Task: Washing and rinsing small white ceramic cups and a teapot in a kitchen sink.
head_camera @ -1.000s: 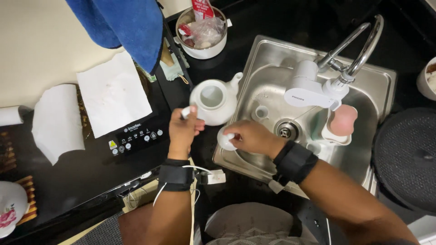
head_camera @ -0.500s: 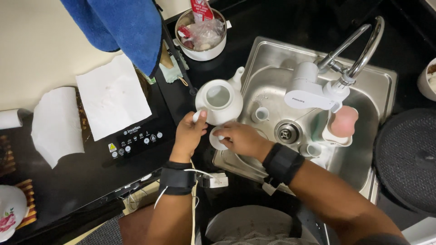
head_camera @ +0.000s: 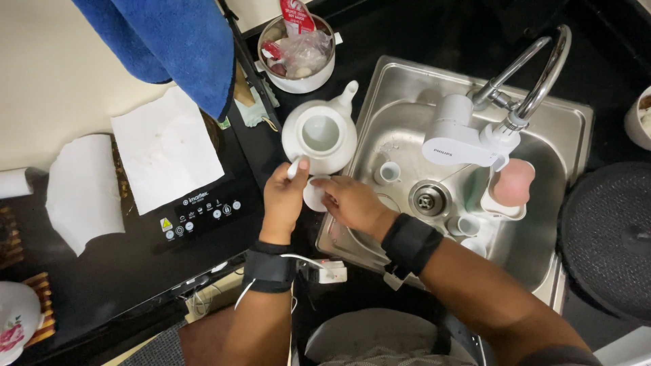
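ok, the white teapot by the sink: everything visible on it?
The white teapot looks like glazed ceramic: round body, short spout pointing up toward the metal bowl, lid off, inside apparently empty. It sits upright on the dark counter at the sink edge. The left hand grips its handle; the right hand holds a small white lid just below.

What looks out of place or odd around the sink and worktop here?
The white teapot stands open on the worktop, its lid off and held between both hands. Two crumpled paper towels lie over the cooktop. Nothing looks spilled or broken.
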